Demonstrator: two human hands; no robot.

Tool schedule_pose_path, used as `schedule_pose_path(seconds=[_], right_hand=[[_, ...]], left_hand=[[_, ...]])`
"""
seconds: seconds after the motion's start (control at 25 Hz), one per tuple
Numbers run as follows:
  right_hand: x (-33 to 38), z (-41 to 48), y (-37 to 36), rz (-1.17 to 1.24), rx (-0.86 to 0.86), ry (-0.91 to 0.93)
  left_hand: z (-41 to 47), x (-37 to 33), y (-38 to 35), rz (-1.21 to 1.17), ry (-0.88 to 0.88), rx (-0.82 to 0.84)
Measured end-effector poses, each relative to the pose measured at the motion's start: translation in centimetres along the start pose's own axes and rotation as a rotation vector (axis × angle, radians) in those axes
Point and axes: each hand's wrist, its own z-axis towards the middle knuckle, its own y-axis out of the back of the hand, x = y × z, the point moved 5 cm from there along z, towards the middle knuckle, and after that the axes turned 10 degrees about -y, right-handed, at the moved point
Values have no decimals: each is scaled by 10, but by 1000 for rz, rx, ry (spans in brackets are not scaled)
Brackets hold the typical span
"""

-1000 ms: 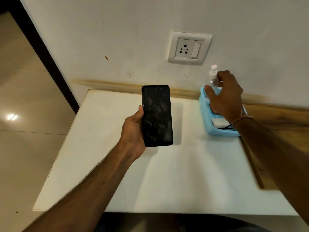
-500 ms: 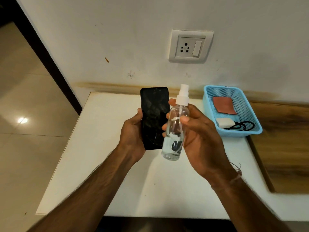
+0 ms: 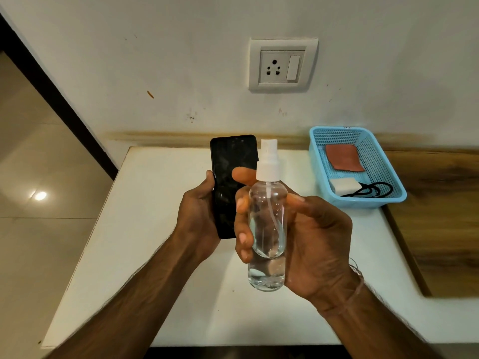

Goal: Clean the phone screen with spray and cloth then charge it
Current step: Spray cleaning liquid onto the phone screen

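My left hand [image 3: 199, 216] grips a black phone [image 3: 229, 174] upright above the white table [image 3: 155, 229], its smudged dark screen facing me. My right hand [image 3: 311, 237] holds a clear spray bottle [image 3: 268, 218] with a white pump top, upright, just right of the phone and partly in front of it. Fingers wrap the bottle's body; the index finger reaches up behind the white top. A blue mesh basket [image 3: 375, 200] at the back right holds a reddish-brown cloth [image 3: 343, 156], a white charger block [image 3: 344, 185] and a black cable [image 3: 373, 190].
A white wall socket with a switch [image 3: 282, 64] sits on the wall above the table. A wooden surface [image 3: 440, 216] adjoins the table on the right. Tiled floor [image 3: 39, 203] lies to the left, with a dark door frame [image 3: 59, 99] beside it.
My right hand lifted the spray bottle out of the blue basket and brought it left, next to the phone, then nearer to me. The left hand kept the phone almost still.
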Motion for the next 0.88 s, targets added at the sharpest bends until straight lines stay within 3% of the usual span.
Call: schedule_pose_path(seconds=[0.12,0.32,0.4,0.52,0.6,0.88], right_hand=[[7,2,8,-108,-55,57],[26,0,37,-637,-622,259],[30,-2,43,-945,-766,358],[34,1,41,-1432,-862,543],[31,4,39,-1598,-918,626],[11,16,36,-1727,-934,642]], left_hand=[[-3,3,-7,-177,119,65],[0,4,3,33,75,-76],[-2,2,4,82,76,-139],[-5,-1,2,120,60,-196],[-5,-2,0,119,50,-205],[-2,1,2,104,47,-191]])
